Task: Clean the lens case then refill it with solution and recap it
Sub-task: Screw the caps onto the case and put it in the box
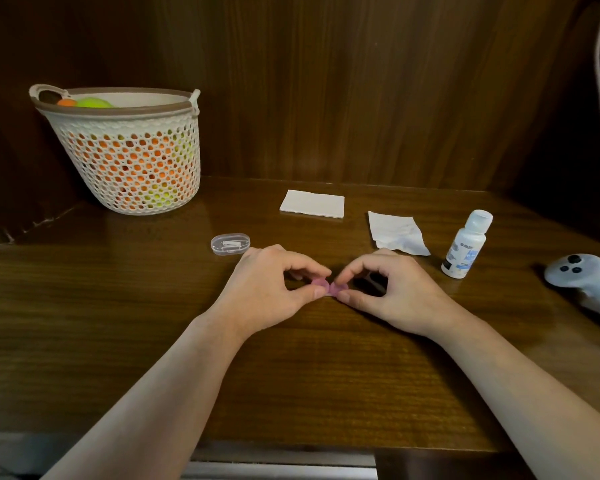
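hands meet at the middle of the glossy dark wood desk [291, 375]: left hand [271, 289] and right hand [392, 292] each pinch one end of the small pink lens case [326, 287]. farther right stands the white solution bottle [465, 244]; crumpled tissue [395, 233], folded tissue [312, 203], clear oval box [230, 243], perforated basket [129, 150] beyond.

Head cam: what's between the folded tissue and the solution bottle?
A crumpled white wrapper lies flat on the table between the folded tissue and the solution bottle, touching neither. Shown in the head view.
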### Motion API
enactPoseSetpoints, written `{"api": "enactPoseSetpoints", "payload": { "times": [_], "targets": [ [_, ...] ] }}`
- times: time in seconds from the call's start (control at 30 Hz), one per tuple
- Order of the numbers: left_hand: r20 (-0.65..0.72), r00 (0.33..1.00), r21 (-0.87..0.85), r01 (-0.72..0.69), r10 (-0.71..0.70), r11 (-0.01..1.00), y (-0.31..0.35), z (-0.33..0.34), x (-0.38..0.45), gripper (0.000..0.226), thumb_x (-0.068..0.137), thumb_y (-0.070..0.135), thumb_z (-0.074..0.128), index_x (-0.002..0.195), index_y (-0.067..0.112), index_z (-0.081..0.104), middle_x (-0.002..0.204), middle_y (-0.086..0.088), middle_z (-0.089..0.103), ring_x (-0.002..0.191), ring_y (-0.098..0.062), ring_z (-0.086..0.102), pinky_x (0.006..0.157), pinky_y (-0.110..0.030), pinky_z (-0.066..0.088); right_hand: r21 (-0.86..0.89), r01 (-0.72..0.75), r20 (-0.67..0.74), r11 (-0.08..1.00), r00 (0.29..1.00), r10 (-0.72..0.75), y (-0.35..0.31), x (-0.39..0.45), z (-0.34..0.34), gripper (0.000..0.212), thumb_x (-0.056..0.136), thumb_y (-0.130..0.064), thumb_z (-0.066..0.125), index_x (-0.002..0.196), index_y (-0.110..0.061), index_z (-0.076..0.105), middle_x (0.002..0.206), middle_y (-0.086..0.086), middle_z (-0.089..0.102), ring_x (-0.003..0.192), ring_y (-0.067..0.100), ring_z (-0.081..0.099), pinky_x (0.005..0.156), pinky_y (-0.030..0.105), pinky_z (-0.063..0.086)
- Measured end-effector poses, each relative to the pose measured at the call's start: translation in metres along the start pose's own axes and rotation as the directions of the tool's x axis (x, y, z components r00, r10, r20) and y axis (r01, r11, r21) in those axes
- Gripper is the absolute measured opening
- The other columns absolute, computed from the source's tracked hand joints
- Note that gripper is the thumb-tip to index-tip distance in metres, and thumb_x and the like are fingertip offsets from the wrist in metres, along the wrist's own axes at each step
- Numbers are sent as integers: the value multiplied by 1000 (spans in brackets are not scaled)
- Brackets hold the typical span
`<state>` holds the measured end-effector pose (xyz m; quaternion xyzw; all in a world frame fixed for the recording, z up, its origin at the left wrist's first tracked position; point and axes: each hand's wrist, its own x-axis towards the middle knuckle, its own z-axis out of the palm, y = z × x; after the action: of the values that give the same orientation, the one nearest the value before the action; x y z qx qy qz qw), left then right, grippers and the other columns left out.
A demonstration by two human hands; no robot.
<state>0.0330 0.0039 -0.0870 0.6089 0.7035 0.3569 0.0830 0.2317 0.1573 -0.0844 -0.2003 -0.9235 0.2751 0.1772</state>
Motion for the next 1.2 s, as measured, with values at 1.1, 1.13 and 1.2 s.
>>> {"api": "enactPoseSetpoints", "payload": {
  "times": [1.1,1.13,1.2],
  "targets": [
    [62,998,28,32,-33,999,1,2,3,19,95,49,71,113,49,76,107,27,67,107,-1,55,104,-52,48,18,37,-23,999,999,-37,6,0,2,18,84,-61,79,99,-53,76,106,-33,70,109,-5,56,83,30,47],
    [64,997,29,36,-38,999,1,2,3,18,94,49,72,112,50,75,107,27,67,107,-1,55,105,-51,47,19,38,-23,999,999,-38,6,0,2,18,84,-61,79,99,-52,76,106,-33,71,109,-5,56,84,30,48],
    [64,996,32,52,-54,998,0,3,5,17,93,51,72,110,50,75,106,27,67,107,0,54,106,-50,47,18,38,-23,999,999,-37,6,0,2,19,84,-62,78,99,-51,76,105,-33,71,109,-4,57,85,32,50]
  ]
}}
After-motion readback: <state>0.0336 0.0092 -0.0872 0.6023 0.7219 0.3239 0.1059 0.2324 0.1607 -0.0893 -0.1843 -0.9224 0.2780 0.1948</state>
